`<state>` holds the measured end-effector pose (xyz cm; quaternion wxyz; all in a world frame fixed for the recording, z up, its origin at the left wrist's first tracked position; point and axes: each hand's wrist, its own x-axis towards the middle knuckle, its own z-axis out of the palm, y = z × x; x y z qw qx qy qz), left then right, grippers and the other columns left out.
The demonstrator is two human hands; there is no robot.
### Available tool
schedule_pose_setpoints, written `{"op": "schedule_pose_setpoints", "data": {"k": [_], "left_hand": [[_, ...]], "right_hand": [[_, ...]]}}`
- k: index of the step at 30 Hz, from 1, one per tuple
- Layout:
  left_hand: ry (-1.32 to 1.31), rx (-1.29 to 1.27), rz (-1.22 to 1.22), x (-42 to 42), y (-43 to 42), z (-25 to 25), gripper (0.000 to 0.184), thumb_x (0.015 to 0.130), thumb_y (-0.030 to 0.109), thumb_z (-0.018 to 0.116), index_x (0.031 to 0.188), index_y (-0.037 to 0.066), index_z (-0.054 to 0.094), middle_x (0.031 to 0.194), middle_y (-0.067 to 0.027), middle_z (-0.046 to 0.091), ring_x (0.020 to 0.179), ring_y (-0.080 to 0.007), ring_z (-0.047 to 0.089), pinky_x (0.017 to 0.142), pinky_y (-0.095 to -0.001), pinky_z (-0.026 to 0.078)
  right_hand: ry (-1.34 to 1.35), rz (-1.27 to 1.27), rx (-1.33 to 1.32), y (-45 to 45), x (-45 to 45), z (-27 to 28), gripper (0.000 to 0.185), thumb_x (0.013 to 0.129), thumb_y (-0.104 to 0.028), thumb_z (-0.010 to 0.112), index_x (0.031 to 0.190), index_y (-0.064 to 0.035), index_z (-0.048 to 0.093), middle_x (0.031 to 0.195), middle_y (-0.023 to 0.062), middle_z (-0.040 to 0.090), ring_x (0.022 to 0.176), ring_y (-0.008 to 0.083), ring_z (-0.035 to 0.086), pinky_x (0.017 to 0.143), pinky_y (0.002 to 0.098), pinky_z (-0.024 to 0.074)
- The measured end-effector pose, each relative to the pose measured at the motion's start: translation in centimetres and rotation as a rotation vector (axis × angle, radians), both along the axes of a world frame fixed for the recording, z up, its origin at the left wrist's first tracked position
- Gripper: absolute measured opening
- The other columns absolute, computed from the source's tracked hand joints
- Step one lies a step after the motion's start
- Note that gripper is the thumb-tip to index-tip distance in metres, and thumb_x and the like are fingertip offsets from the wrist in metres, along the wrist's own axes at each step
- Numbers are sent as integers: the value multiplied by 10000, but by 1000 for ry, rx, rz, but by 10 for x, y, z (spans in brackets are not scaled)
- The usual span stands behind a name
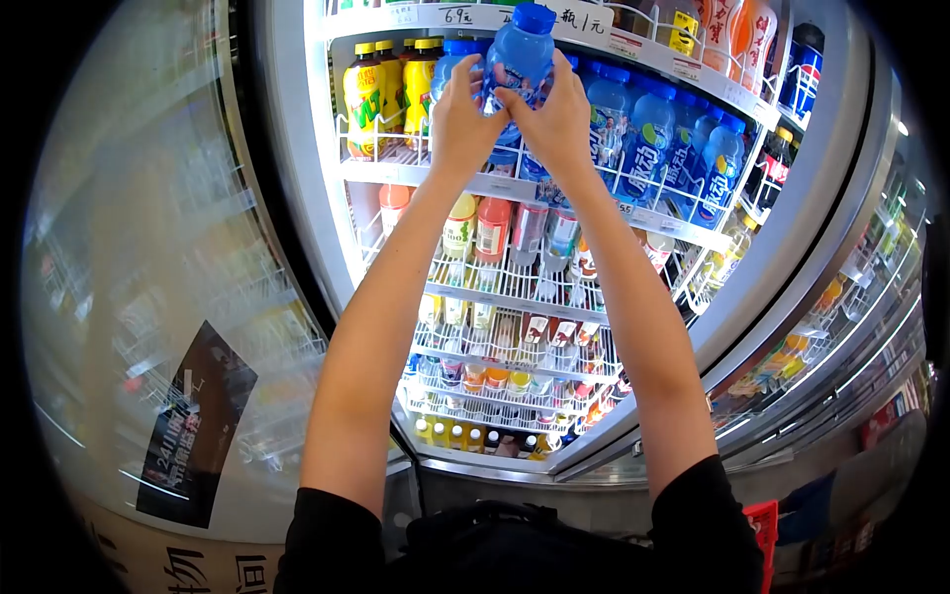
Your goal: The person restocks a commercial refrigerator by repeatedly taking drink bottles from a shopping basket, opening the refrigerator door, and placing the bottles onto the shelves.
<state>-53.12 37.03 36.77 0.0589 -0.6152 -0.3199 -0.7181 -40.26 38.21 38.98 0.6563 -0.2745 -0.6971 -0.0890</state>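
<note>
Both my arms reach up into an open drinks fridge. Between my hands is a blue drink bottle (521,51) with a blue cap, upright and slightly tilted, in front of the second shelf from the top. My left hand (467,124) wraps its left side, and my right hand (556,121) wraps its right side, with the thumbs meeting low on the front. Its label is mostly covered by my fingers. To the right stand several similar blue bottles (648,139). Yellow-labelled tea bottles (365,99) stand on the left.
White wire shelves below hold juice bottles (493,230) and smaller drinks. Handwritten price cards (582,18) hang on the rail above. A glass door (129,228) with a dark poster (196,431) is at my left. Part of a red basket (762,535) shows at lower right.
</note>
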Motion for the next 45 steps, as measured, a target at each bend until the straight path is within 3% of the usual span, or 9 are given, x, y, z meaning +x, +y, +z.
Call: {"op": "schedule_pose_setpoints", "data": {"k": [6,9,13,18,22,24,30,36,45], "left_hand": [[38,32,131,2,20,-13,644,748,125,798,1301,0,493,1136,-215,643,1072,-370,632,886,-431,515],[-10,30,128,0,23,-22,619,773,86,784,1298,-30,479,1230,-204,636,1090,-306,670,858,-368,578],[31,74,212,-1,22,-21,572,769,89,775,1268,-29,522,1114,-215,675,1012,-314,696,813,-375,578],[99,125,347,2,25,-18,521,763,137,764,1226,-10,575,959,-221,680,836,-362,687,720,-417,544],[101,0,355,-6,24,-33,464,781,134,747,1191,-14,590,923,-205,659,826,-377,667,727,-429,531],[202,-153,269,-14,20,-35,525,789,165,769,1205,-65,546,1050,-242,614,969,-422,631,805,-463,526],[197,-181,268,-15,19,-34,456,797,173,765,1135,-75,584,1026,-228,606,983,-402,609,830,-445,517],[381,-160,597,-13,23,-29,361,798,274,720,1015,-8,660,1018,-179,650,1025,-341,576,927,-441,440],[387,-186,721,-10,25,-29,299,815,296,677,958,33,671,960,-116,682,963,-297,610,865,-421,445]], "right_hand": [[-71,34,-57,6,0,-2,804,740,-248,832,1380,16,423,1039,234,623,979,408,614,836,463,497],[-111,-42,7,1,-8,-7,808,734,-234,831,1378,34,423,1053,252,633,1006,431,627,842,479,501],[-157,-101,-55,1,-10,0,818,729,-238,836,1366,63,422,1045,272,647,988,444,644,835,499,505],[-190,-101,-169,-5,-11,10,634,727,-243,842,1150,79,496,926,273,690,897,442,686,791,490,536],[-232,-227,-250,-2,-22,-1,555,730,-242,842,1036,71,501,872,265,694,852,441,694,777,474,553],[-247,-268,-229,2,-25,-2,600,726,-327,843,1027,93,538,858,277,700,854,439,704,744,440,566],[-167,-197,-229,-3,-28,-5,686,720,-347,856,1114,96,510,823,257,699,824,413,716,735,433,568],[-215,-315,-268,-9,-29,-2,555,746,-283,852,1012,38,486,837,253,695,809,432,704,764,471,556],[-255,-454,-166,6,-35,-15,595,773,-358,828,1051,65,515,853,249,703,817,402,717,705,417,579]]}}
